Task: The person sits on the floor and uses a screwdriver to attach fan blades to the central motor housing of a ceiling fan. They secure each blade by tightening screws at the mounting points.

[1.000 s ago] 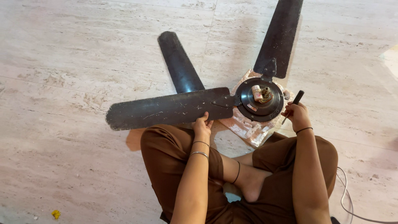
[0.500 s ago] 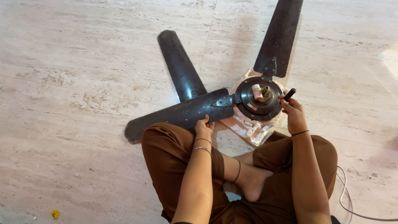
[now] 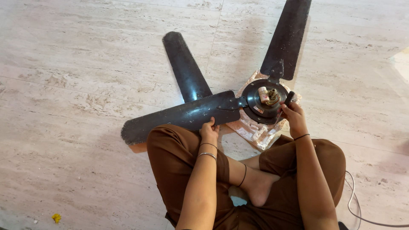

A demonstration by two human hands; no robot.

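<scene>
Dark, dusty three-bladed ceiling fan (image 3: 238, 102) flat on pale marble floor (image 3: 76, 64), round black motor hub (image 3: 267, 101) resting on pink-and-white patterned cloth (image 3: 252, 127); near blade (image 3: 179, 116) with long axis running left and slightly toward the sitter, the other two blades pointing away, up-left and up-right. Small white cylindrical part with red label (image 3: 263, 94) upright beside brass centre shaft on hub. Left hand (image 3: 208, 128) gripping near blade's edge; right hand (image 3: 290, 116) closed around black-handled tool (image 3: 289, 98) at hub's right rim.

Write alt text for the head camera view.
A person sitting cross-legged on a marble floor works on a dark ceiling fan lying before them. The left hand grips the edge of one blade, while the right hand holds a black-handled tool at the motor hub.
</scene>
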